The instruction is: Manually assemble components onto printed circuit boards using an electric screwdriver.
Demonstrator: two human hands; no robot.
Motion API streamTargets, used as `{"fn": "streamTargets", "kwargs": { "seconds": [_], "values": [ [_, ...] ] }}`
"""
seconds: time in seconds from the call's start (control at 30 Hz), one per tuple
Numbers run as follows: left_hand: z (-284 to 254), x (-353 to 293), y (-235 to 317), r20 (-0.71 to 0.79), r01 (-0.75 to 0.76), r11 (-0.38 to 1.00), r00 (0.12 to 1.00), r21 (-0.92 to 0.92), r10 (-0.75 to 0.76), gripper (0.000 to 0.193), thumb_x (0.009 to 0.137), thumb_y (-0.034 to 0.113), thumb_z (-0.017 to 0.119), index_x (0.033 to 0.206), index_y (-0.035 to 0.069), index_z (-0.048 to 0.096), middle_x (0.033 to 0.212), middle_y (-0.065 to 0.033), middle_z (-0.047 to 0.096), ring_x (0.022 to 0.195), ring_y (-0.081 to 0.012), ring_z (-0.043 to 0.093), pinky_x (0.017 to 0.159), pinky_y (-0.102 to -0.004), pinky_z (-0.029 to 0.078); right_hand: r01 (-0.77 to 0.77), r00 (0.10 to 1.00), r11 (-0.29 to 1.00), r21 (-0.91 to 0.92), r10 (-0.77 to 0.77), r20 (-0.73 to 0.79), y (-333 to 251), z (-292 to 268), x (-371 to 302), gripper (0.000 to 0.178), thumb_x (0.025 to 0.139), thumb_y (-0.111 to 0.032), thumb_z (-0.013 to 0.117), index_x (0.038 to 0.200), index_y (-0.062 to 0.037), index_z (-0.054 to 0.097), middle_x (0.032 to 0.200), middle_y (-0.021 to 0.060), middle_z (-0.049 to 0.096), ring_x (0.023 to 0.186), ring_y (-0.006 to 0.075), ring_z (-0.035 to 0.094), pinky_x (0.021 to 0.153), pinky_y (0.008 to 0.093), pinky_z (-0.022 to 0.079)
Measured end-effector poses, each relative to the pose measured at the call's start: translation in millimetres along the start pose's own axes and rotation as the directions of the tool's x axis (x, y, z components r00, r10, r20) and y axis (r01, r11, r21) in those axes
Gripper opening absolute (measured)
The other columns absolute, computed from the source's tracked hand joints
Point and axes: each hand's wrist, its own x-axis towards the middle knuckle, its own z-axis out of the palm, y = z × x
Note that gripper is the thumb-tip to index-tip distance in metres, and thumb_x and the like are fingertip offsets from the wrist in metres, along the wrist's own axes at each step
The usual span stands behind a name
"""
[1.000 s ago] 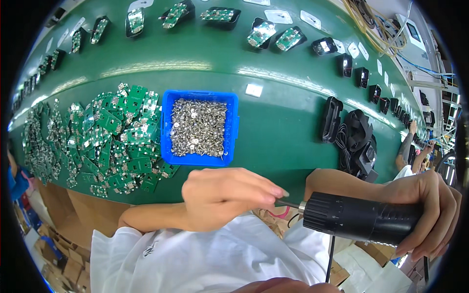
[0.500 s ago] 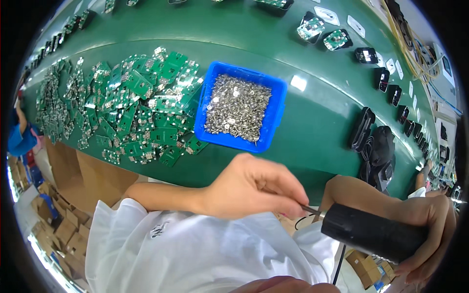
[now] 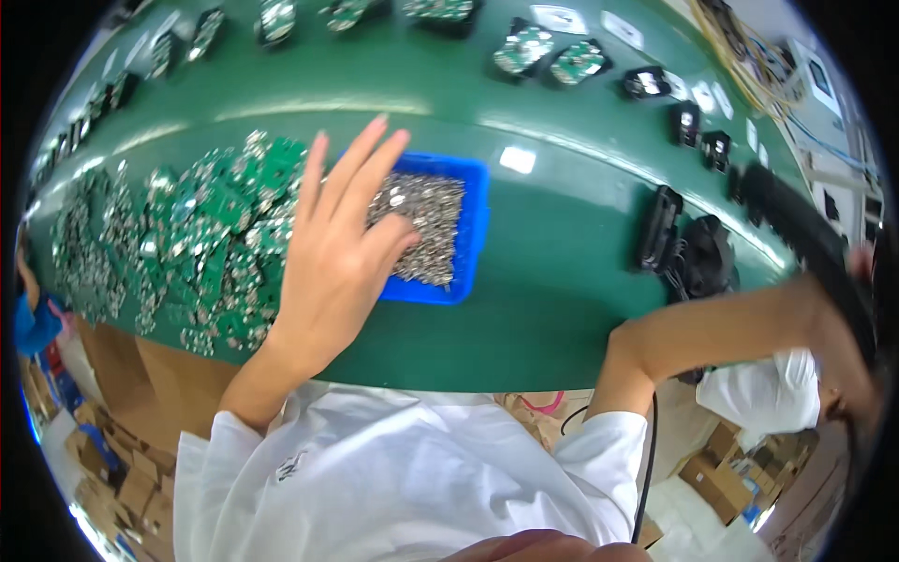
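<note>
My left hand (image 3: 342,253) hangs over the left side of a blue plastic bin (image 3: 476,220), fingers spread with nothing in them. Small silver screws (image 3: 433,225) fill the bin. To its left, a pile of green circuit boards (image 3: 211,220) spreads over the table, partly covered by my left hand. At the far right my right hand (image 3: 854,281), smeared by motion, grips a black electric screwdriver (image 3: 810,225) raised toward the table's right edge. The screwdriver's tip end is blurred.
Black housings with green boards (image 3: 523,49) line the far side of the green table (image 3: 552,328). A black case (image 3: 660,229) and a coiled black cable bundle (image 3: 704,258) lie at the right. Cardboard boxes (image 3: 140,468) stand on the floor at left; a person's blue sleeve (image 3: 36,323) shows there.
My left hand has left the screwdriver's bit, moved up and left to the bin, and spread its fingers. My right hand has swung the screwdriver up and right. The view has shifted.
</note>
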Motion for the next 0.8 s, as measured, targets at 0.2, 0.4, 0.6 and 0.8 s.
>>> {"fn": "streamTargets", "kwargs": {
  "seconds": [0.2,0.4,0.6,0.8],
  "values": [
    [16,1,-1,-0.119,-0.026,0.997,0.993,-0.067,0.018,0.02,0.084,0.003,0.079,0.097,0.006,0.063,0.149,-0.014,0.06,0.144,-0.0357,0.052,0.126,-0.0609,0.031,0.231,0.943,0.901,-0.368,-0.114,0.313,113,-91,69,0.054,0.101,-0.058,0.028,0.109,-0.0069,0.043,0.052,0.0152,0.061,0.04,0.0286,0.059,0.041,0.0346,0.051],
    [14,-3,-6,-0.247,-0.19,0.972,0.957,-0.138,0.152,0.029,0.088,-0.001,0.076,0.109,0.007,0.058,0.129,-0.0113,0.071,0.122,-0.0327,0.067,0.115,-0.0564,0.045,0.191,0.944,0.911,-0.366,-0.068,0.323,147,-87,51,0.027,0.093,-0.032,0.044,0.111,-0.015,0.032,0.051,0.0164,0.057,0.041,0.0285,0.058,0.037,0.0341,0.046],
    [8,-16,10,-0.259,-0.207,0.861,0.962,-0.464,0.091,0.028,0.086,-0.006,0.077,0.11,0.003,0.064,0.113,-0.0127,0.075,0.099,-0.0297,0.072,0.092,-0.0441,0.061,0.152,0.986,0.908,-0.391,-0.11,0.128,171,-82,41,0.027,0.092,-0.029,0.046,0.11,-0.0149,0.03,0.05,0.0153,0.055,0.04,0.0278,0.057,0.036,0.0336,0.045],
    [14,-9,19,-0.179,-0.133,0.88,0.982,-0.455,0.057,0.025,0.084,-0.007,0.077,0.108,-0.001,0.073,0.107,-0.0132,0.076,0.094,-0.0288,0.073,0.085,-0.0388,0.062,0.112,0.991,0.918,-0.38,-0.073,0.115,171,-82,39,0.03,0.092,-0.029,0.047,0.11,-0.0152,0.027,0.05,0.0152,0.054,0.04,0.0276,0.056,0.036,0.0333,0.044]
  ]
}}
